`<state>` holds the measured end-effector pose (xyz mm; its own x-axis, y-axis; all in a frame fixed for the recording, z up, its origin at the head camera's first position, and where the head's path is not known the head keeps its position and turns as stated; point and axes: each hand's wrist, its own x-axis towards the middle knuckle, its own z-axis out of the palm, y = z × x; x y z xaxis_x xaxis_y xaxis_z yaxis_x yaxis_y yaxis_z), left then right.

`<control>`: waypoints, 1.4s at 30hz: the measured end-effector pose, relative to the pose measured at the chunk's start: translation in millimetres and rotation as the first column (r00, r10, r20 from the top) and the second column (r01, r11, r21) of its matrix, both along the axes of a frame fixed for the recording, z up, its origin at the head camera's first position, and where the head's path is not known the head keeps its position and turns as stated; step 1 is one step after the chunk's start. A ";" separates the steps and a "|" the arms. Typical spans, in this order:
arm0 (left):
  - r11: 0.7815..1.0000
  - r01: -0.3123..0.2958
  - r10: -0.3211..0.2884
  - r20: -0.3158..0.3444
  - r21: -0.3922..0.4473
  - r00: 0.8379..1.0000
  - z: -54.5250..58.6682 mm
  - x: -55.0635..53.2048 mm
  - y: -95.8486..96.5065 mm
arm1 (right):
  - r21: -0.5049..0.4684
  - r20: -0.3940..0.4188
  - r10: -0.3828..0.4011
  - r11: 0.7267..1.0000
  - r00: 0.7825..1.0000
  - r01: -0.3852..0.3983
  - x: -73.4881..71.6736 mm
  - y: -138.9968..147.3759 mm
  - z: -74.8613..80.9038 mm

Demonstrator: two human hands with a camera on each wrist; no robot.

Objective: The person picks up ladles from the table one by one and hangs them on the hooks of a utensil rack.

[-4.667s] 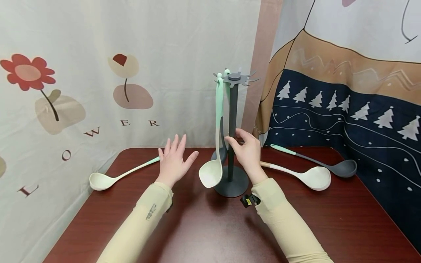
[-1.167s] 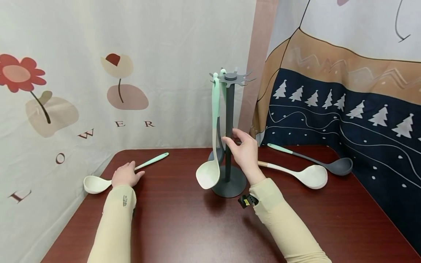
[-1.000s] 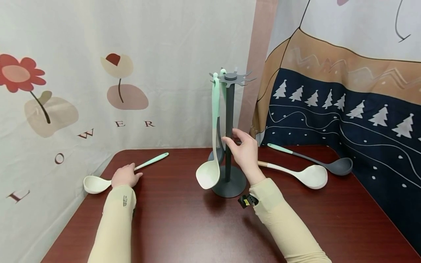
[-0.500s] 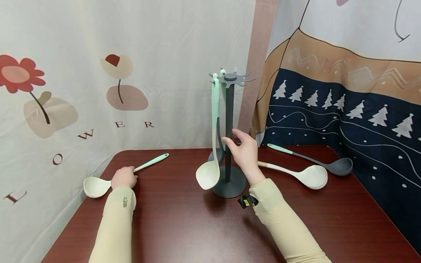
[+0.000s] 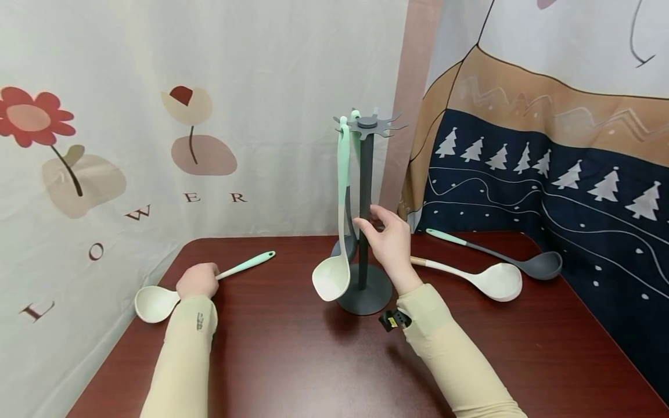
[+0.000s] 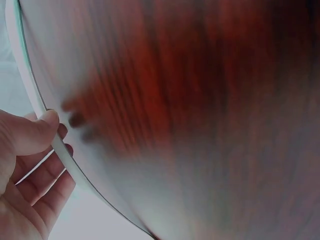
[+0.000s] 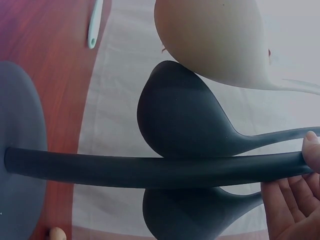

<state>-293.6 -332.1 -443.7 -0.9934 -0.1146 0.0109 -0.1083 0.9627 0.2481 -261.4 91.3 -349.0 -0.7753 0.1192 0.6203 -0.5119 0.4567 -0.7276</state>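
Observation:
In the head view my left hand [image 5: 197, 281] grips a ladle with a white bowl [image 5: 155, 303] and mint handle [image 5: 247, 265], low over the table's left side. The left wrist view shows thumb and fingers pinching its pale handle [image 6: 34, 87]. My right hand [image 5: 389, 241] holds the post [image 5: 367, 174] of a dark grey utensil stand, thumb on one side and fingers on the other. From the stand's hooked top [image 5: 368, 123] hangs a white ladle [image 5: 331, 278] with a mint handle. Behind it, two dark bowl heads [image 7: 185, 112] show in the right wrist view, one partly hidden by the post.
On the table's right lie a white ladle [image 5: 500, 283] with a wood-coloured handle end, and a dark grey ladle [image 5: 543, 266] with a mint handle. The stand's round base [image 5: 373, 296] rests mid-table. Printed curtains [image 5: 277, 116] close off the back.
My left hand has gone from beside the stand to the left ladle and gripped it. The ladle has since shifted slightly right and towards me. My right hand stays on the post.

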 end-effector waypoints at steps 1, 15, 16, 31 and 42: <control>1.000 0.007 -0.007 0.000 -0.002 1.000 0.7 0.4 1.0 | 0.000 0.002 -0.002 1.000 1.000 0.002 0.0 0.1 -0.3; 0.991 0.131 -0.130 -0.042 0.007 0.991 5.9 -0.6 24.7 | -0.007 -0.001 0.001 1.000 1.000 -0.001 2.4 0.6 0.8; 0.991 0.137 -0.137 -0.046 0.008 0.990 6.5 -1.2 27.0 | -0.007 -0.002 0.001 1.000 1.000 -0.001 2.3 0.6 0.6; 0.964 0.266 -0.258 -0.188 0.018 0.948 20.6 2.3 62.7 | -0.009 0.002 -0.002 1.000 1.000 0.002 2.2 0.2 -0.3; 0.935 0.351 -0.323 -0.282 0.053 0.903 30.2 11.5 92.2 | -0.021 -0.002 0.005 1.000 1.000 -0.005 -0.3 0.1 -1.1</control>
